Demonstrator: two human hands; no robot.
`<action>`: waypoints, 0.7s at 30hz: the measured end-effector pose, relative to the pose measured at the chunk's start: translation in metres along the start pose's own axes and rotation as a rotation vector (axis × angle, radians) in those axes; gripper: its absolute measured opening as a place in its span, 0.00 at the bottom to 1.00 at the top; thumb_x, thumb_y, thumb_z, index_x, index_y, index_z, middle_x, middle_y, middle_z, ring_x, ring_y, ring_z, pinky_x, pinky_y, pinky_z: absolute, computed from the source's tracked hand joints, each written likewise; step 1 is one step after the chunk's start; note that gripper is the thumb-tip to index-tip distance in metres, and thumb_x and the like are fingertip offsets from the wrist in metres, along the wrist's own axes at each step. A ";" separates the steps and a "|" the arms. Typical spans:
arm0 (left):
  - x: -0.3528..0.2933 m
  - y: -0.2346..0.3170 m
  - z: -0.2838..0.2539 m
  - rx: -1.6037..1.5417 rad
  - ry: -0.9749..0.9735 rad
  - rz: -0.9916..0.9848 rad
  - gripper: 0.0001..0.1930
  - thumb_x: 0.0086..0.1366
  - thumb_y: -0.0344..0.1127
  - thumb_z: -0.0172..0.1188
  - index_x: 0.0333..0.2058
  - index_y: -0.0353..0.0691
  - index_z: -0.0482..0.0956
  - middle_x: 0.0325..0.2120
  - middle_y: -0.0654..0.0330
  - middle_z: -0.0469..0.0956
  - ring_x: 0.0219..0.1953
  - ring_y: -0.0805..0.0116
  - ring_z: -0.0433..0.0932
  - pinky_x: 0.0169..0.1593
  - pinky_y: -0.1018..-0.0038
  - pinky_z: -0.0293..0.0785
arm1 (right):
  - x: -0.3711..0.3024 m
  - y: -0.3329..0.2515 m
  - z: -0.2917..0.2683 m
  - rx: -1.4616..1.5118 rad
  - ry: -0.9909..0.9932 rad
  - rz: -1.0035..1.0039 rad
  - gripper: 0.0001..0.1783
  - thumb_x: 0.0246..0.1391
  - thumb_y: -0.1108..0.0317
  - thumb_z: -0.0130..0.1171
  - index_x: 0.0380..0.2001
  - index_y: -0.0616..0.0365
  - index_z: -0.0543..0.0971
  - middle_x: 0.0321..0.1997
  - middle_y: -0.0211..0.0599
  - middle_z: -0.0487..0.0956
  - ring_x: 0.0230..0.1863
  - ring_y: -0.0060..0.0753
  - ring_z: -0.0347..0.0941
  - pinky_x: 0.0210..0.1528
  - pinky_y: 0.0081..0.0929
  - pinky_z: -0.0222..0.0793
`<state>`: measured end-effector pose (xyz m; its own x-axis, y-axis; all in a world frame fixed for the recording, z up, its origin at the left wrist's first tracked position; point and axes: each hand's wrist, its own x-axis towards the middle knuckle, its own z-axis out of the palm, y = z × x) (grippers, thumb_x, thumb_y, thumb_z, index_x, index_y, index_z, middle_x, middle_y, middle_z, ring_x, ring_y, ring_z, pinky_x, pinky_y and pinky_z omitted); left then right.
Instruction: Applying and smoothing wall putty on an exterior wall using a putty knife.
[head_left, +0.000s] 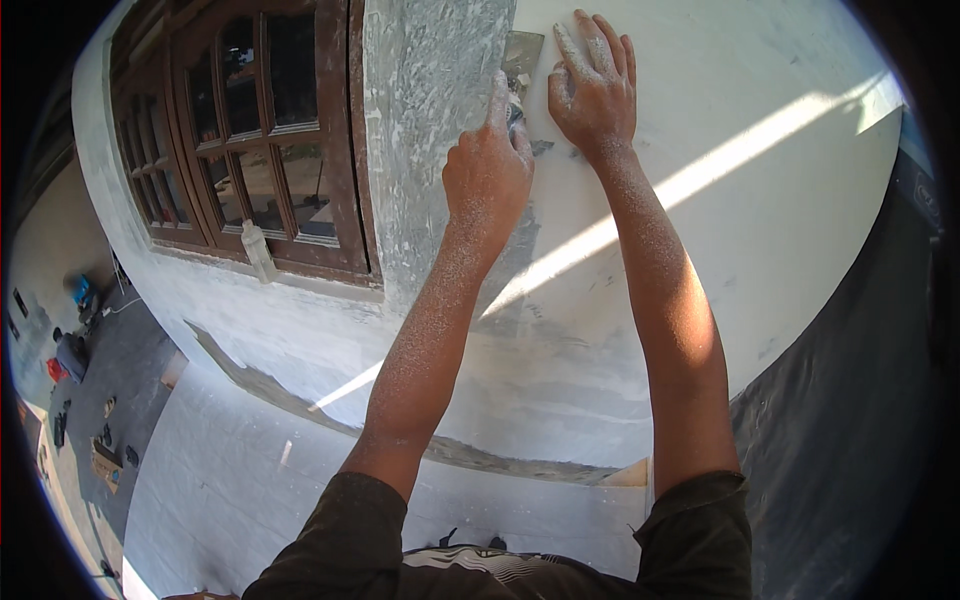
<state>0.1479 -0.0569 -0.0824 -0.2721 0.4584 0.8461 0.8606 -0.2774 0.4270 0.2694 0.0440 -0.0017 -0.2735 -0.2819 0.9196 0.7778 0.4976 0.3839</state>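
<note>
Window ledge (pixel 330 287) with pale bottle (pixel 258 250), grey floor (pixel 128 400) with cardboard box (pixel 106 466)

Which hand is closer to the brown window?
Left. The left hand, gripping a flat-bladed tool, is to the right of the brown window; the right hand is farther right, at the pale wall.

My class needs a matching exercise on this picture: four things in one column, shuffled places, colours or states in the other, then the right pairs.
Column one:
1. Left hand
2. Bottle
3. Right hand
4. Window

Column two:
A. brown-framed
B. open, against the wall
C. gripping a scraper
D. on a ledge

Pairs: 1-C, 2-D, 3-B, 4-A
</note>
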 end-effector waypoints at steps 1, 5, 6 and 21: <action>0.000 0.001 0.001 -0.016 0.008 -0.002 0.34 0.71 0.37 0.57 0.73 0.48 0.58 0.28 0.43 0.83 0.31 0.44 0.85 0.37 0.52 0.82 | -0.001 0.002 0.000 -0.002 -0.001 0.000 0.25 0.57 0.66 0.56 0.60 0.51 0.79 0.72 0.38 0.68 0.76 0.42 0.57 0.79 0.48 0.43; -0.020 -0.002 0.009 -0.012 -0.043 -0.016 0.34 0.71 0.38 0.57 0.73 0.46 0.57 0.29 0.43 0.83 0.32 0.46 0.86 0.36 0.55 0.83 | 0.000 0.001 -0.005 0.003 -0.005 -0.001 0.26 0.57 0.66 0.57 0.60 0.51 0.79 0.72 0.39 0.68 0.76 0.43 0.57 0.79 0.49 0.43; -0.020 -0.001 0.009 -0.002 -0.066 -0.035 0.34 0.71 0.38 0.57 0.73 0.46 0.57 0.29 0.43 0.83 0.32 0.47 0.86 0.35 0.55 0.83 | 0.001 -0.001 -0.008 0.035 -0.103 0.069 0.28 0.55 0.67 0.55 0.61 0.59 0.77 0.73 0.45 0.66 0.78 0.45 0.53 0.81 0.49 0.38; 0.010 0.008 -0.002 -0.061 0.004 -0.036 0.30 0.71 0.39 0.56 0.70 0.44 0.63 0.32 0.40 0.84 0.37 0.42 0.85 0.44 0.50 0.81 | -0.003 0.006 0.005 -0.003 0.011 -0.031 0.26 0.57 0.65 0.57 0.60 0.51 0.79 0.72 0.39 0.69 0.76 0.45 0.57 0.79 0.50 0.43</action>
<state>0.1515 -0.0561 -0.0697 -0.3041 0.4659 0.8309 0.8223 -0.3120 0.4759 0.2725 0.0516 -0.0017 -0.2910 -0.3062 0.9064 0.7708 0.4861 0.4117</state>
